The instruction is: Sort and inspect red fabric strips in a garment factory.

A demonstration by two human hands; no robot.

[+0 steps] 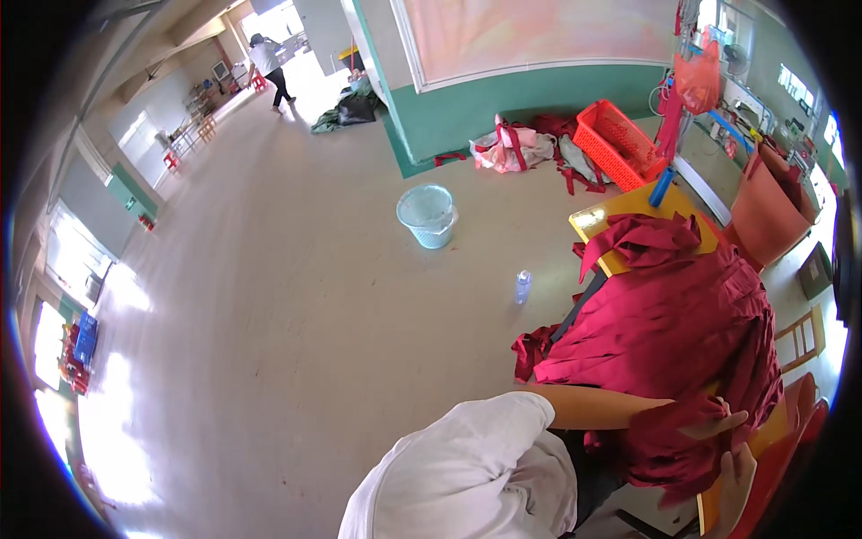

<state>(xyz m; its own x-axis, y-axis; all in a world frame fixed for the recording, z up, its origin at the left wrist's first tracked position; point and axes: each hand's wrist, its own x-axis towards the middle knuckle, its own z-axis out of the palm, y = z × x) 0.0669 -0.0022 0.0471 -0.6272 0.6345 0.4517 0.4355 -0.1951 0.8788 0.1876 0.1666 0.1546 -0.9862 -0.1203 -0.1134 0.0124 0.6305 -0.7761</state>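
Fingers of the left hand (714,420) stretch flat across a fold of the dark red cloth (673,332), the forearm reaching in level from the white sleeve (467,467) at the lower middle of the view. The palm presses on the fabric rather than closing round it, so the hand lies open on the cloth. The right hand (736,485) shows only partly at the lower right, just below the left one, against the hanging edge of the same cloth; whether it grips the fabric cannot be told.

The cloth is heaped over a yellow table (597,220), covering most of the top and spilling over the near and left edges, with one bare corner left at the far side. A red chair (795,431) stands close against the table on the right.

To the left the pale floor (269,314) spreads wide. On it stand a small clear bottle (523,287) near the table and a light blue basket (427,215) farther off. A red crate (618,139) and more fabric lie along the green wall (539,99). A person (269,67) walks far off.
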